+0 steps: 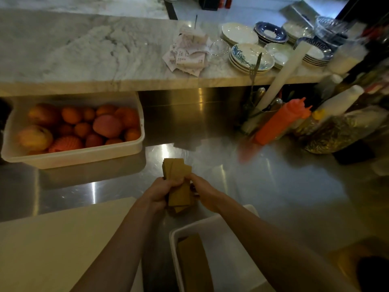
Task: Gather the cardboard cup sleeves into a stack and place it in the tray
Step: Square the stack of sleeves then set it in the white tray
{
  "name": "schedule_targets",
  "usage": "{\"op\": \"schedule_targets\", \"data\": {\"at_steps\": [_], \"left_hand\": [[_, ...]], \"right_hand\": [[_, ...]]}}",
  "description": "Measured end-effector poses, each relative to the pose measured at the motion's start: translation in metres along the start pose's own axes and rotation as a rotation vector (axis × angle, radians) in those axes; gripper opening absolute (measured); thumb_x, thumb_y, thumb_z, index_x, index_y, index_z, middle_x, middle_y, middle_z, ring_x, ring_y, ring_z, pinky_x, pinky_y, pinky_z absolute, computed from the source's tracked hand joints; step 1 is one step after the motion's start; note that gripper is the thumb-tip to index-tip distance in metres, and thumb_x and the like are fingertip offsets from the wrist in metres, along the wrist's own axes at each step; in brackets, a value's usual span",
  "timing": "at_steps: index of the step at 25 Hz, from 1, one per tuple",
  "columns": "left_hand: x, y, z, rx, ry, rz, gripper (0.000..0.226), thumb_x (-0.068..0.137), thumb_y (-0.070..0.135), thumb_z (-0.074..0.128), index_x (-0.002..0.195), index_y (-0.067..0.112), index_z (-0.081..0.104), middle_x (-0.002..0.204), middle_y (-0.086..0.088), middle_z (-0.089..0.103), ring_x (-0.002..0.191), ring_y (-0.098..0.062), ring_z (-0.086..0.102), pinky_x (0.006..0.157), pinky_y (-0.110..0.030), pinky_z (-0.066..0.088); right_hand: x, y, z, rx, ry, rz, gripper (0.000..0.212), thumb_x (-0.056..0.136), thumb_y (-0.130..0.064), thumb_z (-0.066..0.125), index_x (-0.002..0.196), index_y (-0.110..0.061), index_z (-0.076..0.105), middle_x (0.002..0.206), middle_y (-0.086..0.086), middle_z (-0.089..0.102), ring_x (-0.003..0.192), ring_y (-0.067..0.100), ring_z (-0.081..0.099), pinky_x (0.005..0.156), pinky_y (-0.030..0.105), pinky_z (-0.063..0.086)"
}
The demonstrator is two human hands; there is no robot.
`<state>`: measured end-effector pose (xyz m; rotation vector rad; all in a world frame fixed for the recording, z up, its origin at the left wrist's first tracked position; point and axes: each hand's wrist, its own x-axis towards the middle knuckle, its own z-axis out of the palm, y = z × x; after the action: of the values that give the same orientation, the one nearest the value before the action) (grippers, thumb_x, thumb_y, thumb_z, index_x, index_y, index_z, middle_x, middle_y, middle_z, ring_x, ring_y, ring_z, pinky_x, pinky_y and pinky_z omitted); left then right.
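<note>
A bundle of brown cardboard cup sleeves (177, 168) stands roughly on end over the steel counter, its layers fanned unevenly at top and bottom. My left hand (163, 189) grips its left side and my right hand (202, 189) grips its right side, fingers meeting across the middle. Just below, at the bottom centre, a white tray (227, 234) holds another stack of brown sleeves (193, 264) lying flat along its left wall. My right forearm crosses over the tray's far right corner.
A white tub of oranges and apples (84, 153) sits at the left under the marble ledge. Squeeze bottles (280, 121) and jars crowd the right side. Stacked plates (250, 57) and paper receipts (189, 53) lie on the ledge. A pale cutting board (59, 245) lies lower left.
</note>
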<state>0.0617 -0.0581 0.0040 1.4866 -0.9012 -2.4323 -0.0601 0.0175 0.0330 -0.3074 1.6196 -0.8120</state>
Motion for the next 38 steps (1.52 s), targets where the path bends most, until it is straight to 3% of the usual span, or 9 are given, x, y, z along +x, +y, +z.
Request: {"op": "schedule_targets", "data": {"at_steps": [5,9,11,16,21,24,28,32,38], "left_hand": [[-0.016,0.013,0.032,0.113,-0.067,0.117,0.039,0.088,0.014,0.067,0.125,0.010,0.054,0.106,-0.010,0.068,0.092,-0.024,0.068,0.064,-0.036,0.057],[-0.034,0.027,0.070,0.226,-0.145,0.203,0.023,0.090,0.012,0.063,0.111,0.018,0.057,0.102,-0.002,0.068,0.083,-0.015,0.070,0.055,-0.024,0.056],[-0.045,0.029,0.093,0.290,-0.179,0.276,0.029,0.090,0.013,0.063,0.116,0.020,0.054,0.107,0.000,0.067,0.090,-0.012,0.067,0.059,-0.021,0.056],[-0.063,0.013,0.154,0.346,-0.187,0.368,0.079,0.075,0.024,0.072,0.143,0.014,0.035,0.134,-0.012,0.054,0.118,-0.031,0.057,0.099,-0.048,0.048],[-0.064,-0.033,0.221,0.466,-0.166,0.366,0.087,0.070,0.032,0.073,0.145,0.025,0.028,0.132,-0.003,0.053,0.115,-0.021,0.057,0.093,-0.037,0.049],[-0.056,-0.063,0.254,0.493,-0.174,0.348,0.078,0.081,0.026,0.071,0.145,0.029,0.027,0.137,-0.002,0.051,0.121,-0.020,0.054,0.102,-0.040,0.045],[-0.042,-0.095,0.289,0.521,-0.167,0.378,0.067,0.089,0.018,0.066,0.139,0.041,0.027,0.138,0.002,0.050,0.125,-0.016,0.050,0.103,-0.037,0.042],[-0.031,-0.130,0.310,0.525,-0.097,0.413,0.063,0.089,0.020,0.066,0.129,0.053,0.030,0.129,0.011,0.054,0.117,-0.008,0.056,0.078,-0.016,0.053],[-0.030,-0.174,0.331,0.658,0.003,0.519,0.082,0.089,0.027,0.065,0.143,0.050,0.008,0.120,0.038,0.055,0.114,0.012,0.054,0.082,-0.001,0.042]], "right_hand": [[-0.024,-0.005,-0.019,0.039,0.014,-0.151,0.024,0.099,-0.045,0.034,0.116,-0.031,0.046,0.093,-0.012,0.057,0.075,0.002,0.061,0.048,0.012,0.048],[-0.044,-0.010,-0.047,0.016,0.025,-0.270,0.041,0.098,-0.047,0.035,0.133,-0.027,0.046,0.114,0.000,0.059,0.090,0.009,0.062,0.066,0.022,0.052],[-0.056,-0.011,-0.067,-0.020,0.039,-0.345,0.040,0.097,-0.047,0.037,0.132,-0.030,0.045,0.121,0.000,0.057,0.099,0.013,0.058,0.074,0.025,0.048],[-0.081,0.001,-0.144,0.048,-0.034,-0.471,0.053,0.091,-0.035,0.059,0.138,-0.035,0.036,0.127,-0.007,0.052,0.114,0.019,0.054,0.082,0.028,0.050],[-0.095,0.033,-0.235,-0.044,-0.173,-0.521,0.047,0.088,-0.023,0.065,0.125,-0.046,0.050,0.124,-0.021,0.058,0.113,0.006,0.059,0.080,0.022,0.054],[-0.094,0.054,-0.277,-0.132,-0.206,-0.518,0.056,0.089,-0.023,0.065,0.136,-0.043,0.041,0.134,-0.021,0.051,0.123,0.008,0.051,0.093,0.026,0.049],[-0.094,0.072,-0.317,-0.232,-0.298,-0.494,0.061,0.092,-0.020,0.061,0.131,-0.057,0.032,0.121,-0.045,0.045,0.116,-0.013,0.044,0.078,0.005,0.047],[-0.090,0.096,-0.345,-0.270,-0.331,-0.492,0.068,0.091,-0.020,0.060,0.141,-0.050,0.025,0.135,-0.032,0.042,0.127,-0.006,0.039,0.091,0.011,0.044],[-0.086,0.138,-0.363,-0.356,-0.383,-0.487,0.075,0.093,-0.022,0.056,0.148,-0.045,0.010,0.149,-0.017,0.036,0.134,0.001,0.036,0.109,0.026,0.036]]}}
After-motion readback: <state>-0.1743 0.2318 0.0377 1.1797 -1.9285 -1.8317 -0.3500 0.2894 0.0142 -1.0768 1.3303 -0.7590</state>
